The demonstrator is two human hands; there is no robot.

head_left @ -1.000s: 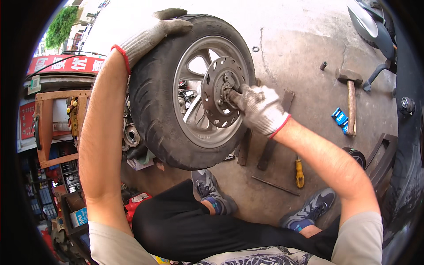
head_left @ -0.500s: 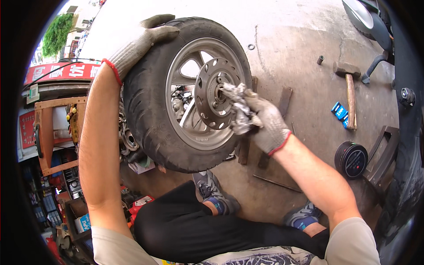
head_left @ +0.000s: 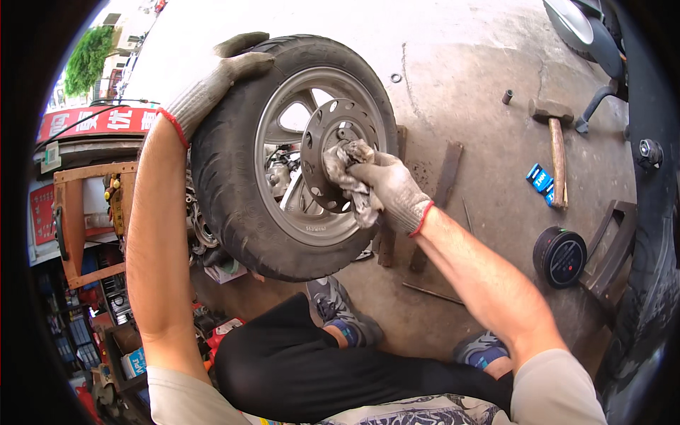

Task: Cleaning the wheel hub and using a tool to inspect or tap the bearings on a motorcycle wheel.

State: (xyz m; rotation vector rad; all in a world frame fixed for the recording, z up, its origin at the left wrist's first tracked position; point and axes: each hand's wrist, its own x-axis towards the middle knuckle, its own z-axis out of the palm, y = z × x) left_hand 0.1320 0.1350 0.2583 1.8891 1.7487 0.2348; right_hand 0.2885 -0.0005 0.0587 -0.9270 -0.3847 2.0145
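Observation:
A scooter-type wheel with a black tyre (head_left: 223, 205) and a grey spoked rim (head_left: 278, 190) stands upright before me. My left hand (head_left: 237, 62), in a pale knitted glove with a red cuff, grips the top of the tyre. Bolted at the wheel's centre is a brake disc (head_left: 317, 142) with holes round its edge. My right hand (head_left: 393, 185), gloved alike, is closed on a crumpled, dirty grey rag (head_left: 352, 177). The rag presses against the hub and covers its middle.
On the floor to the right lie a wooden-handled hammer (head_left: 558, 152), a blue box (head_left: 542, 183), a round black tin (head_left: 559, 256) and a small socket (head_left: 508, 96). Flat metal bars (head_left: 448, 173) lie beyond the wheel. A wooden frame (head_left: 65, 227) and cluttered shelves stand left.
My right hand has moved the rag left and slightly down, onto the middle of the hub. The wheel and my left hand appear slightly further left in the view.

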